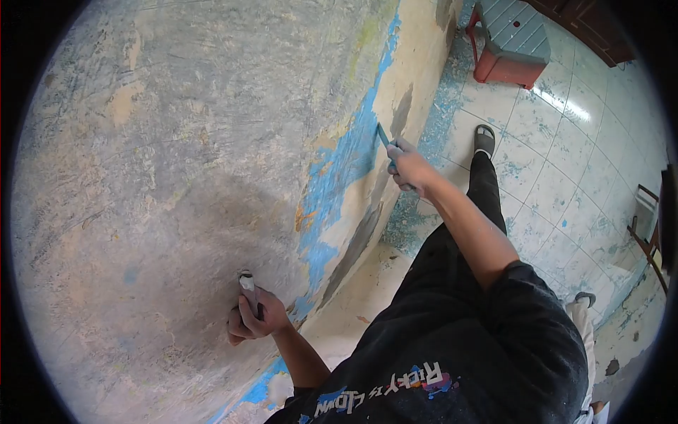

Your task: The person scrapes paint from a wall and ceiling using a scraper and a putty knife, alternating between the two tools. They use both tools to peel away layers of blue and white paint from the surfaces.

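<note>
The narrow, flat, teal-coloured tool is in the right hand, its fingers closed around the lower part, with the slim end pointing away from the hand and reaching the edge of a patchy bright-blue strip on the wall. Whether that end presses on the surface or sits just off it cannot be told. The left hand is curled around a short tool with a whitish, smeared end, which pokes out above the fingers in front of the mottled grey, rough-surfaced wall; the rest of it is hidden in the grasp. Both hands look dusty. The blue strip has ragged edges and lies between the grey surface and a cream-coloured band marked with darker grey patches. Along the foot of the wall, blue flakes and dust are scattered over the pale square floor tiles, and fainter blue smears spread across the tiles farther out. The person wears a black short-sleeved T-shirt with printed lettering, dark trousers and a dark open-toed sandal, which rests on the tiles. Beyond the sandal stands a plastic stool with a grey top and red legs, near dark brown wooden furniture at the upper right edge of the view.
</note>
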Tool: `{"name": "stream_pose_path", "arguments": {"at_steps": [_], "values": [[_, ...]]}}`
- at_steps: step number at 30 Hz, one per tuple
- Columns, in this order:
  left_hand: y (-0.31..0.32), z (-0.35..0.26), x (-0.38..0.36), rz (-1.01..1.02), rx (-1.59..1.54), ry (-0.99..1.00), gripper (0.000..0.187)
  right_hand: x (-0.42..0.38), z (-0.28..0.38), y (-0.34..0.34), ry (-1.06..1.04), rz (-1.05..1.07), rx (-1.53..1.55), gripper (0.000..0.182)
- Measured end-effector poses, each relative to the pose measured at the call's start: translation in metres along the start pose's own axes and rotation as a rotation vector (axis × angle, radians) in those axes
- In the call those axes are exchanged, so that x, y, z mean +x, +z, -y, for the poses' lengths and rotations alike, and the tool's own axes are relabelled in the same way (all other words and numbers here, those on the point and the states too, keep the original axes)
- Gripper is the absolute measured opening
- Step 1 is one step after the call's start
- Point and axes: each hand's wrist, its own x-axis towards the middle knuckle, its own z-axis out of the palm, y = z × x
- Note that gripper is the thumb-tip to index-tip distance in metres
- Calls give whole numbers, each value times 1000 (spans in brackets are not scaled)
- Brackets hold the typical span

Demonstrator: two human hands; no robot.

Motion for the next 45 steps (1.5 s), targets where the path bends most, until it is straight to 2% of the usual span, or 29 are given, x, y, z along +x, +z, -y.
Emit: {"name": "stream_pose_path", "arguments": {"at_steps": [5,8,11,14,18,21,27,30,33,37,41,45], "values": [[8,-10,-4,-32,-1,-20,28,-12,18,4,-11,73,20,22],[6,-9,-6,1,-4,-22,29,17,9,-5,-26,-29,26,19],[7,-9,-4,-28,3,-7,30,22,11,-12,-7,-16,91,18],[7,-9,-5,-26,24,-15,29,-7,17,-1,-15,68,54,18],[8,-12,-1,-30,6,0,29,32,5,-27,50,33,109,22],[10,-11,-2,-36,9,-3,29,0,18,-6,8,82,68,17],[9,-9,-3,-36,21,0,29,30,14,-23,29,7,61,18],[9,-9,-3,-34,30,1,29,12,13,-14,17,81,31,23],[6,-9,-5,-26,23,-5,29,36,9,-31,54,31,66,22],[9,-11,-2,-30,21,-11,28,12,13,-14,44,82,65,21],[7,-12,-1,-25,11,-11,27,26,3,-20,-6,25,58,24],[5,-10,-2,-10,13,-16,26,15,11,1,-27,-3,35,19]]}}
